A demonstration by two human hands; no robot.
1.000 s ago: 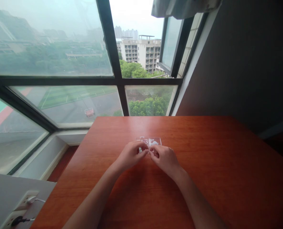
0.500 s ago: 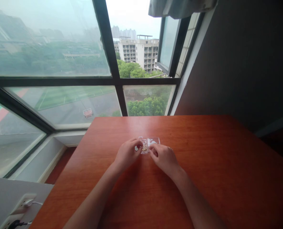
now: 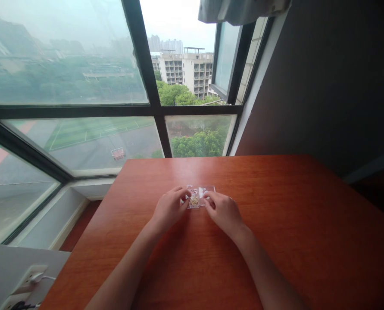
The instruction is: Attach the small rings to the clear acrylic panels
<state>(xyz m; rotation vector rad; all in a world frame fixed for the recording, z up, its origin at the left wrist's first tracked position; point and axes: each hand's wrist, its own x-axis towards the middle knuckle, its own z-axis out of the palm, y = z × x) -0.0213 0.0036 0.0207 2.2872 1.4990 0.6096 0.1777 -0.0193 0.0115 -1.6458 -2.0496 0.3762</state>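
A small clear plastic case lies unfolded on the table, its transparent lid spread to the right. In the compartment nearest me is a coil of thin yellowish bands or rings; behind it sit reddish-purple ones. My left hand is at the case's left side, thumb and forefinger parted with a gap showing between them. Over the lid's near left part, my right hand has its thumb and forefinger drawn together. Whatever lies between those fingertips is too small to make out.
The reddish-brown wooden table extends on all sides of the case. Beyond its far edge stand dark-framed windows, one pane swung outward. A dark wall rises at the right. Wall sockets with plugs are low at the left.
My left thumb and forefinger have parted and drawn back left, showing more of the yellowish coil. My right fingertips have shifted slightly over the lid. The view has turned a little.
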